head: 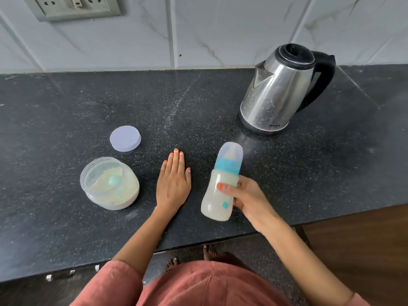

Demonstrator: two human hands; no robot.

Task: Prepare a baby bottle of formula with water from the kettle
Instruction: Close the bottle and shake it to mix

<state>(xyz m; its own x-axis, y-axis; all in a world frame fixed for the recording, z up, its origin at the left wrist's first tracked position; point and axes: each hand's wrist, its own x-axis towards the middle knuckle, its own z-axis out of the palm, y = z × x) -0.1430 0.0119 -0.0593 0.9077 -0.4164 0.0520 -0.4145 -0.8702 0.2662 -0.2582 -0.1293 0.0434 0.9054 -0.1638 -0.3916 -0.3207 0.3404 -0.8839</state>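
Note:
My right hand (247, 197) grips a baby bottle (220, 195) around its middle, holding it above the dark counter (66, 107). The bottle is full of milky white liquid, has a teal collar and a clear cap over the teat, and looks slightly blurred. My left hand (173, 181) lies flat on the counter, fingers straight, just left of the bottle. An open clear jar (109, 184) of pale formula powder with a teal scoop inside stands to the left of that hand. A steel kettle (280, 91) with a black lid and handle stands at the back right.
The jar's lilac lid (125, 138) lies flat behind the jar. A tiled wall with a socket plate (72, 6) rises behind the counter. The counter's front edge runs near my body; a wooden surface (364, 239) lies lower right.

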